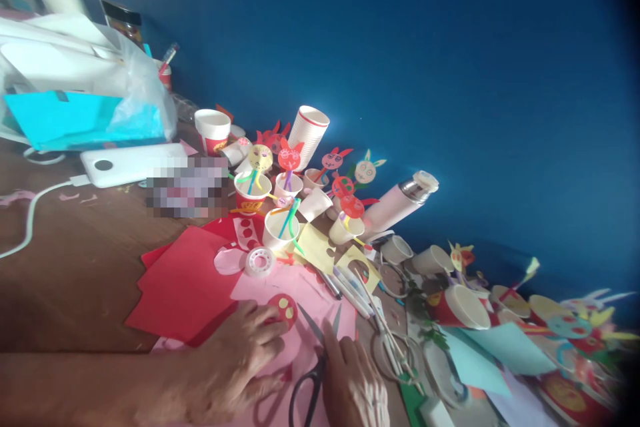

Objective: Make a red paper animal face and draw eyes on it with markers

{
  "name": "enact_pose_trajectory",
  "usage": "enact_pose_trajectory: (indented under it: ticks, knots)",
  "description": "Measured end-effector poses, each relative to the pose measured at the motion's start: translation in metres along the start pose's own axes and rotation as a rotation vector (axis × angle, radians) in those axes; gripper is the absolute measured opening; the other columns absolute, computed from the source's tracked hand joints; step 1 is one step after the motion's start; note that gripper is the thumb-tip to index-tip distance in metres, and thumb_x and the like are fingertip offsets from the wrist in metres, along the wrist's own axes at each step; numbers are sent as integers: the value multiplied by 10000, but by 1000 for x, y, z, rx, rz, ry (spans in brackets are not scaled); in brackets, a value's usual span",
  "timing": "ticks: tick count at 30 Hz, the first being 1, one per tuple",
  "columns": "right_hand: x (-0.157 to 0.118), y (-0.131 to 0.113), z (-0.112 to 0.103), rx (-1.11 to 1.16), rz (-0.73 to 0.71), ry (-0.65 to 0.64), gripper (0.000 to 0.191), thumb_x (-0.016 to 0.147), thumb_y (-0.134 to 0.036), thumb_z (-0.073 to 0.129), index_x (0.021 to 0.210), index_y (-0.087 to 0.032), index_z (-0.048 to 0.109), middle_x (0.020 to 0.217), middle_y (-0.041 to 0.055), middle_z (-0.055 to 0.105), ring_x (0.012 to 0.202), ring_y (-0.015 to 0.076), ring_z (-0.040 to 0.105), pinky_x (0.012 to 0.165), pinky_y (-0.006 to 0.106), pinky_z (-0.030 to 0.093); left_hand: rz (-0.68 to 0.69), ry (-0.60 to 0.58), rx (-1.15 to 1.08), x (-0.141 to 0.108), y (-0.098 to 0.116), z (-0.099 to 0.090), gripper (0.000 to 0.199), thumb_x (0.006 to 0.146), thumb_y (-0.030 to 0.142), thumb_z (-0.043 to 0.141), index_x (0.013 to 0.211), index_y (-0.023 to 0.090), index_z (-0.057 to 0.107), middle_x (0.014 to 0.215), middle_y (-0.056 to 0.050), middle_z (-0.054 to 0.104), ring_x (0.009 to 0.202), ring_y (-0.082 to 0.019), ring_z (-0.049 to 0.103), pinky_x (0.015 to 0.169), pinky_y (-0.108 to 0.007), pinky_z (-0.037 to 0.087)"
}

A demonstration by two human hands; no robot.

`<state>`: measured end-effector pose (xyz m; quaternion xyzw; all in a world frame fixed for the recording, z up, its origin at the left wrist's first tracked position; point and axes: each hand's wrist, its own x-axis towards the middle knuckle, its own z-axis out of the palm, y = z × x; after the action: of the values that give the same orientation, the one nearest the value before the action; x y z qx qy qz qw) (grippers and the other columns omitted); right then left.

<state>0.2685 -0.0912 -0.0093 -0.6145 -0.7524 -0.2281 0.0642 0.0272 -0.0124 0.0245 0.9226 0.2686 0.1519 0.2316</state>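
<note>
A yellow-dotted red paper disc (287, 305) is touched by the half-curled left hand (250, 340), open black-handled metal scissors (316, 375) by the right hand (350, 373) (grip cannot be told), and for cutting a secure hold is needed.

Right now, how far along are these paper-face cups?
Looks done: several cups at the back already carry eared paper faces.
In hand: left hand at a red disc with yellow spots; right hand on open scissors.
Likely left: the disc shows no ears and lies off any cup; the nearest white cup has colored strips but no visible face.
</note>
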Motion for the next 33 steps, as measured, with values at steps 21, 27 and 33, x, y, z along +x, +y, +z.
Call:
enact_pose_trajectory:
  ticks: [21,27,33]
  knots:
    - [-2,-2,4,6,-10,-71,470,881,-20,455,1314,-183,534,767,26,609,693,213,622,602,323,461,2,-17,18,2,3,-3,334,978,482,558,1090,194,685,1367,-48,650,1239,-315,556,1018,-472,379]
    - [0,-2,6,-6,-8,-73,477,872,-3,447,1302,-183,551,760,30,606,695,215,614,623,331,459,50,-43,23,2,-4,-3,341,984,477,535,1107,199,690,1359,-70,656,1226,-321,576,962,-453,418]
    - [-2,-1,8,12,0,-30,404,926,-67,466,1291,-206,570,749,28,596,694,217,608,612,324,432,15,3,47,1,-1,-2,287,968,436,575,1095,206,690,1362,-56,655,1246,-308,561,992,-445,405]
